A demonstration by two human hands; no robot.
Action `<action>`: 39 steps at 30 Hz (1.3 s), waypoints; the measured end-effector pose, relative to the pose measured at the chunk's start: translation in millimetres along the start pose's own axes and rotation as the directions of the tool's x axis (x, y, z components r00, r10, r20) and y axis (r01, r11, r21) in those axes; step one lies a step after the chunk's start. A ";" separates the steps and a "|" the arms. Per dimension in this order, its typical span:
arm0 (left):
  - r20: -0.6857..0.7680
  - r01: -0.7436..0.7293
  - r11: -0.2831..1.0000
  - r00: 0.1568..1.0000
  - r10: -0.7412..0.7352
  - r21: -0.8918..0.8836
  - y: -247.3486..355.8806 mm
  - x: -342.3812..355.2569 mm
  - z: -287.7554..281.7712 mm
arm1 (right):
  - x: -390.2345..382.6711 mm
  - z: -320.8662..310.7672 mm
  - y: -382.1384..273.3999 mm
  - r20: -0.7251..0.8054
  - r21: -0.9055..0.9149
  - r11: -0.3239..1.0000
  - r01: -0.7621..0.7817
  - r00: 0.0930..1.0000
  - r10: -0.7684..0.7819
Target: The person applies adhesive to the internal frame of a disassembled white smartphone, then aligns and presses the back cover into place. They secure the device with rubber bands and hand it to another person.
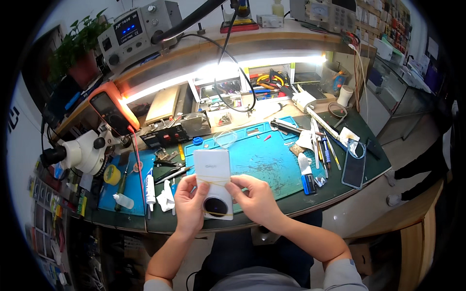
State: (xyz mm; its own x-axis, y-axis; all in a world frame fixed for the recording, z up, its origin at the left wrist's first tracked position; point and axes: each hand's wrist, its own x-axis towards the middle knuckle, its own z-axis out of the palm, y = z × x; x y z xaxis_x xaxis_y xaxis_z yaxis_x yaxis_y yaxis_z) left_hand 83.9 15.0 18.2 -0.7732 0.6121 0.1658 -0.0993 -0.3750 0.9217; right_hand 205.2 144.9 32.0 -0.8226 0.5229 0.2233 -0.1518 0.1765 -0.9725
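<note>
Above the bench's near edge I hold a white smartphone (212, 167), its back facing up and a large round dark camera ring (216, 206) at the end nearer me. Thin yellowish rubber bands (213, 183) run across its middle, and another crosses the camera ring. My left hand (189, 203) is closed on the phone's left edge, thumb lying on the back. At the right edge my right hand (255, 196) pinches, thumb and fingertips at the bands; whether it grips phone, band or both is hard to tell.
Beneath lies a blue work mat (267, 165). Left are a glue tube (150, 191), a small dropper bottle (123, 200), a microscope (80, 154) and an orange multimeter (114, 109). To the right are pens and tools (323, 148) and a dark phone (354, 165). A cable (252, 92) hangs overhead.
</note>
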 end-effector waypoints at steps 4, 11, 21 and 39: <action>-0.034 0.052 0.997 0.998 -0.054 -0.050 3.1 -6.6 -15.7 | 3.1 6.9 -0.1 0.079 0.031 0.999 -0.032 0.996 0.030; 0.096 0.422 0.882 0.907 -0.411 -0.210 40.7 -21.5 -62.6 | 11.1 -35.0 4.8 0.289 -0.149 0.976 -0.157 0.937 0.195; 0.151 0.497 0.818 0.867 -0.474 -0.288 38.8 -9.4 -74.3 | 40.3 -103.6 1.4 0.091 -0.460 0.884 -0.081 0.986 0.138; 0.255 0.609 0.784 0.783 -0.568 -0.123 29.4 1.7 -71.3 | 365.6 -106.7 14.1 -0.047 -0.993 0.119 -0.001 0.922 -0.385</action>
State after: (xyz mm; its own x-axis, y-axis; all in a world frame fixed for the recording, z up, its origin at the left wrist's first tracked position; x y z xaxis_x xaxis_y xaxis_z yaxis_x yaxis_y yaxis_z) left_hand 35.1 -44.7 20.5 -0.3890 0.8695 -0.3042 -0.6255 -0.0068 0.7802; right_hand -39.2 427.5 106.9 -0.6739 0.4530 0.5837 0.5265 0.8487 -0.0508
